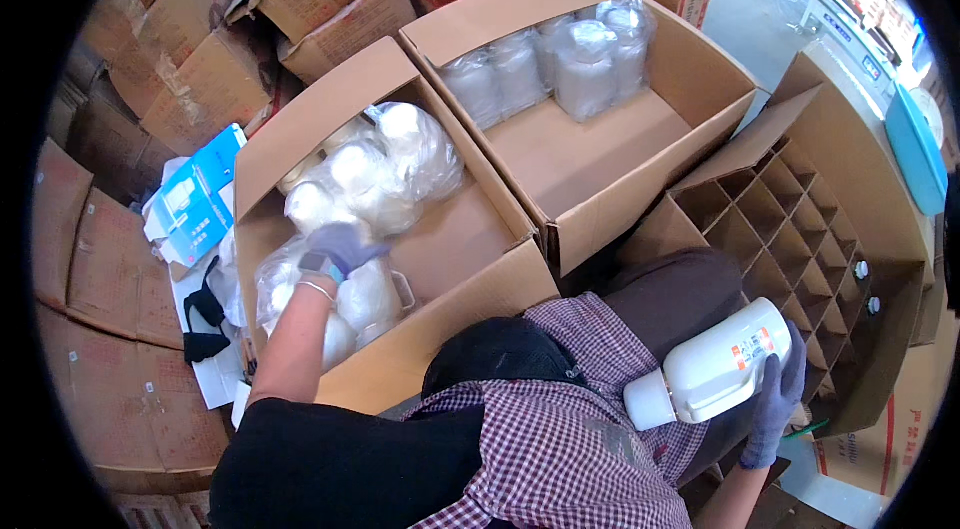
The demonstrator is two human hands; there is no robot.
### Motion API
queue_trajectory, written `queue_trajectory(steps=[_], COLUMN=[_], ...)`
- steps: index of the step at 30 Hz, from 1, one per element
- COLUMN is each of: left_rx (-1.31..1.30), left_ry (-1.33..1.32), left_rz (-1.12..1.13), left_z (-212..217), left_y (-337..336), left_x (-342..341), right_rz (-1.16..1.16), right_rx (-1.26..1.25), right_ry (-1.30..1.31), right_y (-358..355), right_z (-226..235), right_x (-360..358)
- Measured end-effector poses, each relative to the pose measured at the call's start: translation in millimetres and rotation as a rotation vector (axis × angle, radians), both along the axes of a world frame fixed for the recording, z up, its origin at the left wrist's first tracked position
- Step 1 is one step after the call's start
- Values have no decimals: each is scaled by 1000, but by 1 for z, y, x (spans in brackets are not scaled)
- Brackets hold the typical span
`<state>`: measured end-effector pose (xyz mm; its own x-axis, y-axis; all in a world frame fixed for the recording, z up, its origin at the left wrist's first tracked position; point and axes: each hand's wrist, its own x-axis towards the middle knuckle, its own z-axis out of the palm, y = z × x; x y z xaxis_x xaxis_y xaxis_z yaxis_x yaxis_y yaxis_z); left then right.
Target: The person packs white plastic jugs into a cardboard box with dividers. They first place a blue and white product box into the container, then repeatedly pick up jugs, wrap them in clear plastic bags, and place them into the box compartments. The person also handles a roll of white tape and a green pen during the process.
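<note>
My gloved right hand (780, 399) is closed around the base end of a white thermos jug (722, 359). The jug lies tilted above my lap, its cap towards the lower left and its side handle facing down. On its side is an orange and dark label. My gloved left hand (345, 247) reaches into the open left carton (470, 239), over white vessels in clear plastic bags (350, 179). Its thumb looks spread from the fingers, though the fingers are blurred. Beneath it, another white vessel (365, 299) with a handle lies among the bags.
Another open carton (600, 169) holds several bagged translucent containers (585, 69). At right stands a carton with cardboard dividers (770, 214). Stacked cartons (130, 329) line the left side. A blue printed box (195, 194) and a light-blue basin (915, 149) flank the work area.
</note>
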<state>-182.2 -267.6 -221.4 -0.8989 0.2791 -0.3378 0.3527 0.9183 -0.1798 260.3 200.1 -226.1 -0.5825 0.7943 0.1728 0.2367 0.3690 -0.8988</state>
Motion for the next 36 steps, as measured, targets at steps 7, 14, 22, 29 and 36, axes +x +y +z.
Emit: queue_trajectory(steps=[7, 14, 22, 29, 36], left_rx=[-251, 396, 708, 1419, 1876], left_ry=[-706, -681, -550, -255, -1329], left_rz=[-226, -48, -545, -756, -607], left_z=[-185, 14, 135, 86, 172], left_y=[-114, 46, 177, 218, 275], left_x=[18, 8, -43, -113, -9], right_rz=[-8, 29, 9, 10, -115], right_rx=[-80, -5, 7, 104, 419], right_ry=[40, 10, 1, -100, -82], right_y=[3, 8, -6, -8, -22], right_z=[-3, -2, 17, 23, 54], right_x=[0, 17, 12, 30, -3])
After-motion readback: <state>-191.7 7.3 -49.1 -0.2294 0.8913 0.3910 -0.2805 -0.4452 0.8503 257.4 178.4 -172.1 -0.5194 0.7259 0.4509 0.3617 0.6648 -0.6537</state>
